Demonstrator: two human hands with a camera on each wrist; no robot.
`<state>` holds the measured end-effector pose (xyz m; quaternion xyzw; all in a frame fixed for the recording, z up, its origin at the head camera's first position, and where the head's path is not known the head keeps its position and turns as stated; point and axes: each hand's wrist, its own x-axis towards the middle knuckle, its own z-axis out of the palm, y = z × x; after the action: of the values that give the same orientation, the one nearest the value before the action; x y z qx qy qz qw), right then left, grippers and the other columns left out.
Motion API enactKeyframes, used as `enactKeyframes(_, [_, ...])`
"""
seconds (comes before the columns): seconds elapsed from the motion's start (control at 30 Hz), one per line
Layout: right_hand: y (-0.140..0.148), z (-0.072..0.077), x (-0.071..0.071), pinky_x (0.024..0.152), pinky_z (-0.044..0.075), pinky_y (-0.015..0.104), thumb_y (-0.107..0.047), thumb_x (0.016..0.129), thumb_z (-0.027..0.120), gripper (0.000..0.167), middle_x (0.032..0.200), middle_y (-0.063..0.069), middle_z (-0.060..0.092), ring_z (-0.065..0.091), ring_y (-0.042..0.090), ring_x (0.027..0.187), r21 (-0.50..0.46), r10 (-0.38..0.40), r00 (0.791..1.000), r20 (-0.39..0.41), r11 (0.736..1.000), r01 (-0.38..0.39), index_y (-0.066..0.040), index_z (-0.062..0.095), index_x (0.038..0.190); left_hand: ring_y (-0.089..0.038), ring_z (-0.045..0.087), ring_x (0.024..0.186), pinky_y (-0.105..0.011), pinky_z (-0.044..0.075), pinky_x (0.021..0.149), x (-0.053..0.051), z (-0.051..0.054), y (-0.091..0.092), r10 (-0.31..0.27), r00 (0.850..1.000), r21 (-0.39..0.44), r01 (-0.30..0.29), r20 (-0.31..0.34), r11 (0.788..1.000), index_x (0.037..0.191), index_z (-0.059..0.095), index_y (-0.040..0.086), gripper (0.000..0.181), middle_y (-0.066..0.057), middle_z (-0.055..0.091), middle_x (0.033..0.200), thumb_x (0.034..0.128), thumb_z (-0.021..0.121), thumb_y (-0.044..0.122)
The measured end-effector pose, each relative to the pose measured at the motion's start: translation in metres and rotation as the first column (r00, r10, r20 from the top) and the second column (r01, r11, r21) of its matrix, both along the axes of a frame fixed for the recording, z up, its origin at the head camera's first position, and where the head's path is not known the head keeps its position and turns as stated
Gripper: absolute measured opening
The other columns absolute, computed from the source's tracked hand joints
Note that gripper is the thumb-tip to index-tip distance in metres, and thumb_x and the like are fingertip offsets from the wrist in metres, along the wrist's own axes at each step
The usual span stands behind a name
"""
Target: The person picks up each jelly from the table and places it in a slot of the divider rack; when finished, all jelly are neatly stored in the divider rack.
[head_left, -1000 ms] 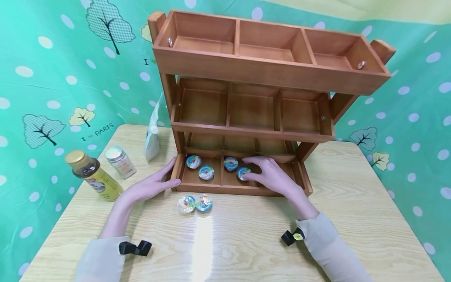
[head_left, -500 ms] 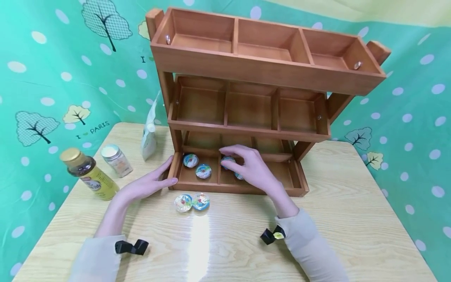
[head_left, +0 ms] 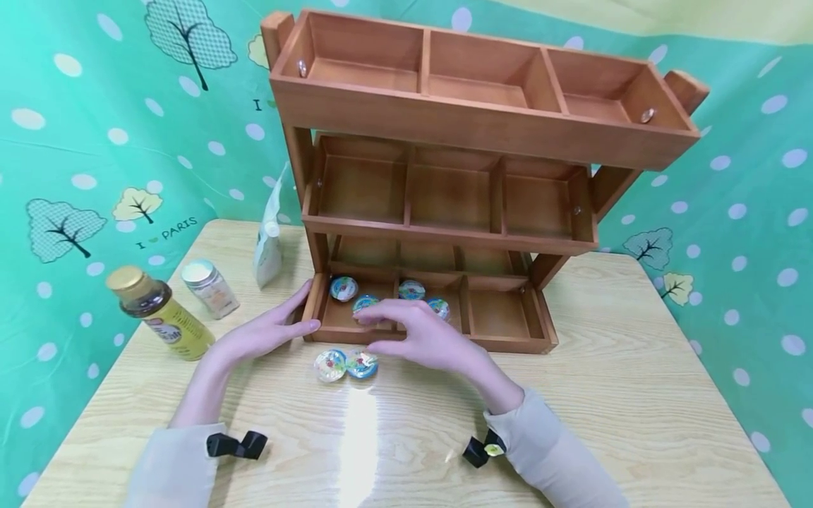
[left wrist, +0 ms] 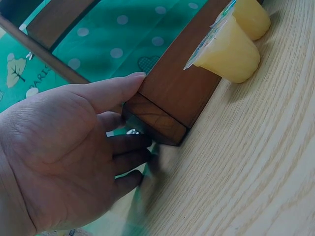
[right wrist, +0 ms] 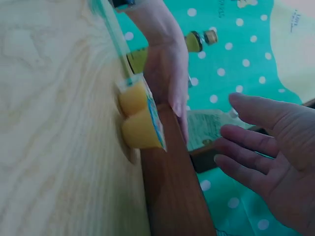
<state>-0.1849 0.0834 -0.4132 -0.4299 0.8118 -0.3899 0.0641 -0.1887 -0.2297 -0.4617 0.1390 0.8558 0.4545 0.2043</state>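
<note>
My left hand [head_left: 267, 333] rests against the left end of the bottom tray of a brown wooden rack [head_left: 435, 342]; in the left wrist view its thumb lies on the tray's front corner. My right hand [head_left: 422, 335] hovers over the tray's front edge, fingers apart and holding nothing. Just left of its fingertips, two small jelly cups, one at the left [head_left: 330, 366] and one at the right [head_left: 362, 363], stand side by side on the table. Inside the tray, the left compartment has two more jelly cups [head_left: 344, 288], one partly covered by my right fingers. Another two [head_left: 412, 290] are in the middle compartment.
Left of the rack stand a gold-capped yellow bottle [head_left: 168, 317], a clear jar with a pale lid [head_left: 211, 289] and an upright pouch [head_left: 269, 247]. The rack's upper tiers [head_left: 483, 120] overhang the bottom tray. A green printed cloth [head_left: 95, 155] hangs behind.
My right hand has left the cups in the middle compartment and moved left and toward me, above the pair on the table. My left hand has stayed at the tray's end.
</note>
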Motion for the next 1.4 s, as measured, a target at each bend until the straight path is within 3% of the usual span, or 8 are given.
enactKeyframes(0.2, [-0.006, -0.003, 0.007, 0.107, 0.053, 0.025, -0.023, 0.090, 0.081, 0.054, 0.140, -0.001, 0.068, 0.066, 0.011, 0.127, 0.137, 0.058, 0.998, 0.022, 0.989, -0.060, -0.012, 0.064, 0.140, -0.048, 0.002, 0.160, -0.071, 0.011, 0.124, 0.000, 0.001, 0.001, 0.004, 1.000, -0.005, -0.004, 0.003, 1.000, 0.167, -0.003, 0.026, 0.085, -0.016, -0.003, 0.175, 0.1061, 0.054, 0.040])
enactKeyframes(0.47, [-0.011, -0.010, 0.011, 0.112, 0.050, 0.028, -0.029, 0.093, 0.078, 0.060, 0.145, -0.004, 0.064, 0.060, 0.011, 0.134, 0.325, 0.098, 0.994, -0.040, 0.942, -0.080, -0.019, 0.057, 0.148, -0.048, 0.003, 0.160, -0.071, 0.012, 0.124, 0.002, 0.004, 0.002, 0.009, 1.000, -0.011, -0.009, 0.002, 1.000, 0.167, -0.002, 0.025, 0.085, -0.017, -0.002, 0.175, 0.1060, 0.054, 0.042])
enactKeyframes(0.73, [-0.014, -0.019, 0.012, 0.111, 0.049, 0.023, -0.025, 0.092, 0.078, 0.058, 0.144, -0.003, 0.065, 0.062, 0.008, 0.131, 0.365, 0.122, 0.990, -0.073, 0.927, -0.088, -0.015, 0.059, 0.146, -0.048, 0.003, 0.160, -0.071, 0.013, 0.124, 0.001, 0.001, 0.001, 0.008, 1.000, -0.006, -0.008, 0.000, 1.000, 0.167, -0.003, 0.025, 0.086, -0.017, -0.002, 0.175, 0.1057, 0.054, 0.043])
enactKeyframes(1.17, [-0.016, -0.025, 0.010, 0.110, 0.051, 0.026, -0.020, 0.092, 0.077, 0.051, 0.140, -0.002, 0.067, 0.062, 0.011, 0.131, 0.415, 0.133, 0.987, -0.090, 0.906, -0.084, -0.014, 0.064, 0.141, -0.048, 0.001, 0.160, -0.071, 0.011, 0.125, 0.001, 0.001, 0.002, 0.011, 1.000, -0.025, -0.011, -0.005, 1.000, 0.167, -0.004, 0.022, 0.085, -0.018, -0.002, 0.174, 0.1063, 0.053, 0.043])
enactKeyframes(1.4, [-0.012, -0.021, 0.009, 0.108, 0.052, 0.025, -0.023, 0.091, 0.079, 0.051, 0.137, -0.002, 0.069, 0.065, 0.011, 0.127, 0.413, 0.125, 0.991, -0.058, 0.906, -0.090, -0.014, 0.066, 0.139, -0.048, 0.001, 0.160, -0.070, 0.011, 0.125, 0.001, 0.002, 0.002, 0.016, 1.000, -0.022, -0.016, -0.002, 1.000, 0.167, -0.004, 0.022, 0.085, -0.018, -0.003, 0.174, 0.1067, 0.052, 0.043])
